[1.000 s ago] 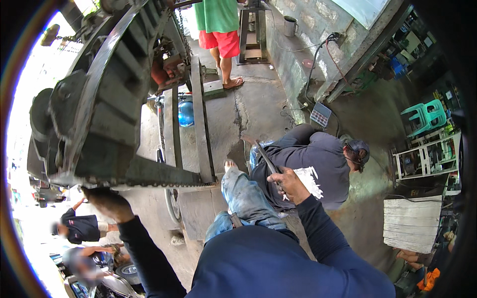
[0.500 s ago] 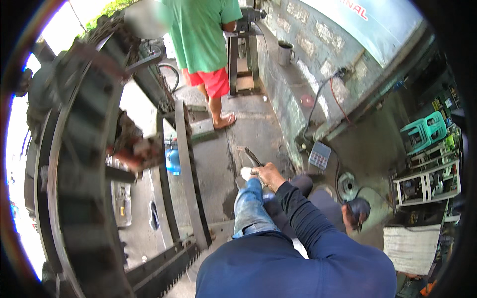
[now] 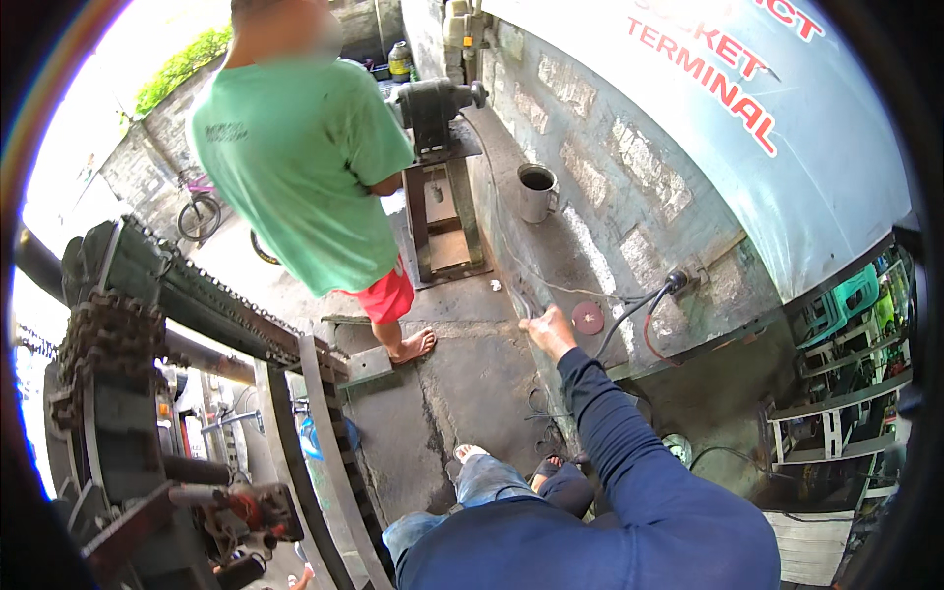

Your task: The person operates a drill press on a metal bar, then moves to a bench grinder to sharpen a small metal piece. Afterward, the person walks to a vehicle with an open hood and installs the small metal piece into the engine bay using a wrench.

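My right arm in a navy sleeve stretches forward, and my right hand (image 3: pixel 553 332) is beside the edge of the concrete ledge (image 3: pixel 575 261). Its fingers are closed around a slim dark metal tool (image 3: pixel 528 298), which points away from me; its exact kind is hard to tell against the ledge. A reddish round disc (image 3: pixel 587 317) lies on the ledge just right of the hand. Farther along stands a grey metal mug (image 3: pixel 536 197) with dark contents. My left hand is not in view.
A person in a green shirt (image 3: pixel 295 167) stands ahead at a bench grinder (image 3: pixel 430 113) on a metal stand (image 3: pixel 447 221). Chain-draped steel framework (image 3: pixel 118 364) fills the left. A black plug with cables (image 3: pixel 675 280) meets the wall. Shelving (image 3: pixel 836 433) stands at right.
My view has swung and moved forward, so the person and grinder look closer. My right hand, still closed on the tool, is now by the ledge. The compartmented box is no longer visible.
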Demonstrator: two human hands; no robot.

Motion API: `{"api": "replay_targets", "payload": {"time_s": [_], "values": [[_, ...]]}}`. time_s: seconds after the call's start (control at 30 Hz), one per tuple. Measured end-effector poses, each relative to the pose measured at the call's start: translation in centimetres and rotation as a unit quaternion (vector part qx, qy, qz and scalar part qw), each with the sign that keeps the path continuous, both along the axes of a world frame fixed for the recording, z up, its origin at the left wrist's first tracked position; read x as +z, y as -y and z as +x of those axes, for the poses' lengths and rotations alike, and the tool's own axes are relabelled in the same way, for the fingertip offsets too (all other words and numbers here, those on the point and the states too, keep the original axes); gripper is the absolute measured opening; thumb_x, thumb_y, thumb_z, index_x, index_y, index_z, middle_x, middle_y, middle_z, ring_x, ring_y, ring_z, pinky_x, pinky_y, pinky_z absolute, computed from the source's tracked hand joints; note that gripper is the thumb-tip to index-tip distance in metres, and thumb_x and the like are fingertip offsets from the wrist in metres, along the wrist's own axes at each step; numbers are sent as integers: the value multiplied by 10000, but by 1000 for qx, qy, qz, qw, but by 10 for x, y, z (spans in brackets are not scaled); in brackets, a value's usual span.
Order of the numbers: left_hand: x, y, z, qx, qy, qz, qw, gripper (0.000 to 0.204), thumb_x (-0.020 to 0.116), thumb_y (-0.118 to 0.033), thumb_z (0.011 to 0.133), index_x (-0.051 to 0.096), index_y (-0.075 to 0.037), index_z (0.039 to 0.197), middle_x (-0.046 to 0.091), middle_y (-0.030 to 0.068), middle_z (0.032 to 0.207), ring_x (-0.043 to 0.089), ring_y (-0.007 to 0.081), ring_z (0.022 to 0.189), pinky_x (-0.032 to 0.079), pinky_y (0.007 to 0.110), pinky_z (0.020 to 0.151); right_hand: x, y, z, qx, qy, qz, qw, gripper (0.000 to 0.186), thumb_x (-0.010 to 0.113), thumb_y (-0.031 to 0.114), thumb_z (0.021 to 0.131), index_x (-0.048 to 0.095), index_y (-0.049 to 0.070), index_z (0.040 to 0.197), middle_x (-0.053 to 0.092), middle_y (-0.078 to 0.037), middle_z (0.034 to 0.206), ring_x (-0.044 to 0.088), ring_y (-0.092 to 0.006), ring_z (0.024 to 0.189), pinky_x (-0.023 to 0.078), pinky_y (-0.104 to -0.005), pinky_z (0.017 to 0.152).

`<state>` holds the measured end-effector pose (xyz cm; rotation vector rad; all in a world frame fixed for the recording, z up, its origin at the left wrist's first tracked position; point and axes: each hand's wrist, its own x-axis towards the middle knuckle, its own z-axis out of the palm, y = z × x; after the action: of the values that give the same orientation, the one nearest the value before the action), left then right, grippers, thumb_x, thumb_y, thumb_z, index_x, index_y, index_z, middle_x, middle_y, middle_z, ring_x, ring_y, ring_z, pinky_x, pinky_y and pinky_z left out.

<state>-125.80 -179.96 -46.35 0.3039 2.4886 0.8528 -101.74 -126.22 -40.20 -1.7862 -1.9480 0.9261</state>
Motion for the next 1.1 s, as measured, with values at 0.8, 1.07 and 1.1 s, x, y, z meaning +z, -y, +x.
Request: {"api": "replay_targets", "payload": {"time_s": [0.8,1.07,1.1], "values": [[-101,-120,-36,-265,23,-183,946,431,651,-302,967,594,-122,1354,641,218,1267,648,362,1087,524,448,942,77,-439,-54,41,270,-32,962,453,747,277,796,735,50,1187,718,-200,1221,695,-335,1157,558,-423,978],[-53,-118,9,-377,-37,-216,900,380,651,-298,968,638,-146,1316,673,209,1219,678,352,1020,550,435,890,19,-529,-88,150,366,-86,914,396,699,238,877,724,93,1243,693,-136,1312,656,-295,1239,540,-399,1018],[-46,-124,9,-366,-27,-222,903,355,647,-283,972,647,-144,1299,680,207,1203,683,348,995,557,424,870,12,-535,-91,158,371,-88,911,386,691,224,878,726,93,1240,693,-137,1312,654,-297,1242,540,-400,1018]]}}
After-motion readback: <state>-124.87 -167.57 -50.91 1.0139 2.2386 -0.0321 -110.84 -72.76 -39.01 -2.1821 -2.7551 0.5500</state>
